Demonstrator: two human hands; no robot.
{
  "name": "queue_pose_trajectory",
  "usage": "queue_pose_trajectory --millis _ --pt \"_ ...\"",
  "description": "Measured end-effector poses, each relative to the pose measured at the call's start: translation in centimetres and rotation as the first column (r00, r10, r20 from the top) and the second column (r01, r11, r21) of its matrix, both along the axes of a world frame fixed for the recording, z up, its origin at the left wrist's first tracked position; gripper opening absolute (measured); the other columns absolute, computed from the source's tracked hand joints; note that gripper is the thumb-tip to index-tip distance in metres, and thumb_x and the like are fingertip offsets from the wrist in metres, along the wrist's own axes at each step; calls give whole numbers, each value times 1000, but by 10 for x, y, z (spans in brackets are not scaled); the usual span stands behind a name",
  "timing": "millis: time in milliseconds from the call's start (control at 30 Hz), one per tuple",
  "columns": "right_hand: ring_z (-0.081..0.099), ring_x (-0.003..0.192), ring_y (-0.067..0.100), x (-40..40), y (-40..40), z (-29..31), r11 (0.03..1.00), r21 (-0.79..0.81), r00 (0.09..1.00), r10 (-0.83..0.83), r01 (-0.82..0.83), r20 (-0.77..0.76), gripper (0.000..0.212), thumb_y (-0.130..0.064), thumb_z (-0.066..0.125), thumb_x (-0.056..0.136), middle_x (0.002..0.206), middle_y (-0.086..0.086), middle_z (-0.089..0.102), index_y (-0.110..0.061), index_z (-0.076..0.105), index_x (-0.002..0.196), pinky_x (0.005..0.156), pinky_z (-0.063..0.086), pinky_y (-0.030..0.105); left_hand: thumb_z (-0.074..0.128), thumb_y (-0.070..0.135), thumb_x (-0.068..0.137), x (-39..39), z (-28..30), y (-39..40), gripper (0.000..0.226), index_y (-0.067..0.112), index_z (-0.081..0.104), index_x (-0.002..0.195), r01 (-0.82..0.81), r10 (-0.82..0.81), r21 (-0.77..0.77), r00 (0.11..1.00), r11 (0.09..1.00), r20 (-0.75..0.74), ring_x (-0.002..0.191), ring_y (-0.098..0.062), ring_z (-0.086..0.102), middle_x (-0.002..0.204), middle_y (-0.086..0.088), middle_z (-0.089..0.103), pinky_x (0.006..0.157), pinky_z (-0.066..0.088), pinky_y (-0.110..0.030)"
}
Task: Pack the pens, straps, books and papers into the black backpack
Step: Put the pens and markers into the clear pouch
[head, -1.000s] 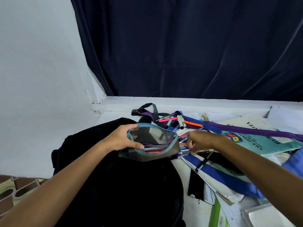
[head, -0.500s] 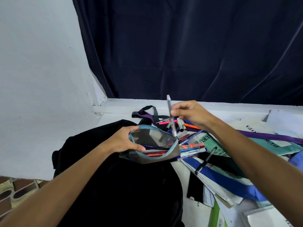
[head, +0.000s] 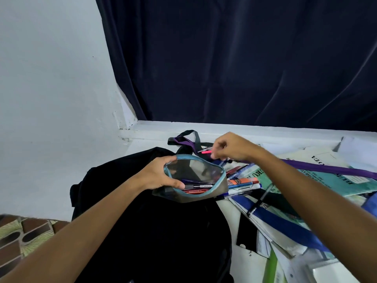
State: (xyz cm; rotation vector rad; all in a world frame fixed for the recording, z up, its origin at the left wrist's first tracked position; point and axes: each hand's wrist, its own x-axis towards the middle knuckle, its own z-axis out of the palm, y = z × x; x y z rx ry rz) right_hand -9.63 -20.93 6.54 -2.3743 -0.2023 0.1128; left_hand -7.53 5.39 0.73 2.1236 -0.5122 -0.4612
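- Since half a second ago, your right hand (head: pixel 230 147) has released the grey pen and reached far, fingers curled around a pink pen (head: pixel 206 152).
- Your left hand (head: pixel 161 174) grips the pouch (head: pixel 195 178) open above the black backpack (head: pixel 153 231).
- Step: collecting pens. Next, lift the pink pen clear and drop it into the pouch.

The grey pen that the right hand (head: pixel 232 148) held upright over the pouch (head: pixel 195 178) 0.5 s ago is gone from its fingers; the hand now reaches toward 12 o'clock, curled over the pink pen (head: pixel 206 152).
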Motion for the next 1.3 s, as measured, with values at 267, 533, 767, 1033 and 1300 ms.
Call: queue_pose_trajectory --millis 267,533,767,1033,1300 --pt "55 75 7 -41 -75 -49 787 -559 872 -54 -262 -486 26 -15 84 71 81 -11 63 -14 74 94 63 41 23 91 64 21 5 1 -5 144 9 43 145 36 -36 -8 999 999 6 121 -12 57 136 4 52 109 41 -33" --pt "52 67 12 -44 -65 -68 730 -591 870 10 -343 -494 25 -16 86 69 78 -3 62 -19 66 83 54 37 25 91 64 17 5 0 -6 147 11 42 145 38 -38 -38 999 999 -13 107 -5 62 137 5 51 100 47 -27" --pt "56 66 6 -38 -67 -68 829 -458 863 56 -321 -503 21 -18 85 71 60 -15 64 -25 67 64 65 41 26 90 67 16 3 1 -4 149 13 41 146 34 -34 -20 999 999 -16 110 -6 63 140 2 53 103 47 -30" --pt "52 57 5 -32 -88 -14 1000 -20 951 1 -8 -309 5 -14 73 84 65 -9 67 -9 72 82 55 39 19 89 69 18 3 2 -5 146 14 43 145 22 -22 14 1000 1000 -17 118 -10 59 135 6 55 108 44 -37" --pt "61 85 5 -13 -20 21 714 698 998 -57 51 -14 1 -22 71 73 82 -11 69 -21 70 72 83 44 30 90 67 19 4 3 -4 148 15 39 148 12 -11 49 999 999 -36 124 -14 55 140 3 54 111 41 -39"
